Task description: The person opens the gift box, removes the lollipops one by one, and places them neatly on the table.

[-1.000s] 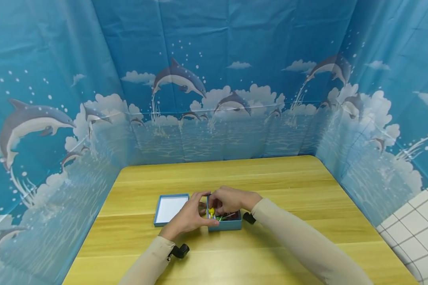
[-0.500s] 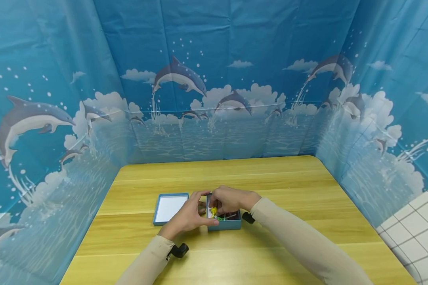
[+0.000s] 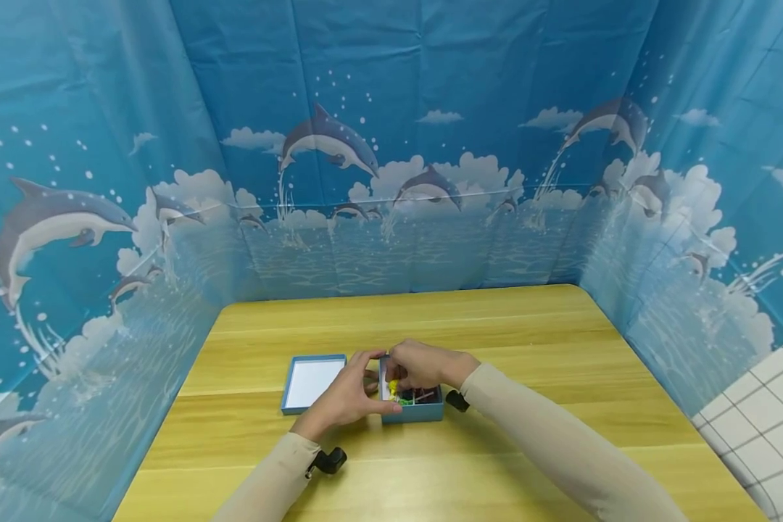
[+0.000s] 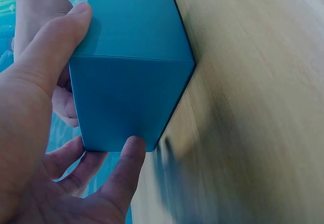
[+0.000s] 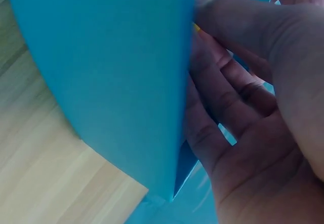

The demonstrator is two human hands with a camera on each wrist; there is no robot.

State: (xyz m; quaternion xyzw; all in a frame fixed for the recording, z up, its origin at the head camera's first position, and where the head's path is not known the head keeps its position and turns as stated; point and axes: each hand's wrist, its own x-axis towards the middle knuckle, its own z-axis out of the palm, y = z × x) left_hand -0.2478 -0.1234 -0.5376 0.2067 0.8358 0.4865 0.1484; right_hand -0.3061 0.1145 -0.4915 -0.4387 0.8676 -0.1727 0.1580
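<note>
On the table (image 3: 535, 348), the lid (image 3: 313, 383) lies upturned at the left, white inside showing, just beside my left hand (image 3: 346, 397). That hand comes in from the near left, forearm in a beige sleeve (image 3: 270, 482), wrist low over the wood. Its thumb runs along the near wall of the box (image 3: 412, 412) and its fingers (image 4: 124, 171) curl round the left corner, so it grips the box; the left wrist view shows thumb and fingers clasped on two blue faces meeting at an edge. The box sits at the table's middle, just right of the lid, with small coloured pieces (image 3: 404, 396), yellow, green and red, inside it. My right hand (image 3: 420, 365) arches over the far left part of the box from the right, wrist raised, fingers bent down into the opening. The right wrist view shows the fingers curved close against the blue wall, but whether they pinch a piece I cannot tell. My right forearm stretches back toward the near right corner.
</note>
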